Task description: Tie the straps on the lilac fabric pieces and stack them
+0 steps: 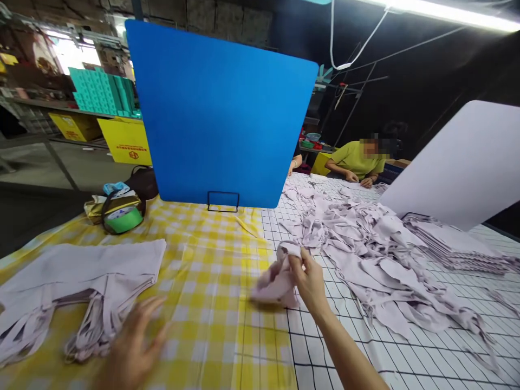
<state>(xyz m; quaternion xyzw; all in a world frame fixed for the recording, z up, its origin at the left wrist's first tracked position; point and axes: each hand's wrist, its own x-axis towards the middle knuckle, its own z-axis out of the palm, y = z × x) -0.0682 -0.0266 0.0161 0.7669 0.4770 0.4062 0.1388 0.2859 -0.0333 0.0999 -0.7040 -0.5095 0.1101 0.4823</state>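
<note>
My right hand (309, 279) pinches a crumpled pale lilac fabric piece (276, 284) over the border between the yellow checked cloth (211, 303) and the grid-patterned table cover (317, 346). The piece is slightly blurred and hangs down to the left of my fingers. My left hand (136, 344) is smeared by motion, its fingers apart and nothing in them. Beside it lies a neat stack of pale lilac garments with straps (105, 265). To the right spreads a loose heap of the same lilac pieces (365, 254).
A blue board (223, 119) stands upright at the back in a wire holder, and a white board (459, 162) leans at the right by folded lilac stacks (459, 249). A green tape roll (124, 219) sits back left. Across the table a person in yellow (353, 162) handles fabric.
</note>
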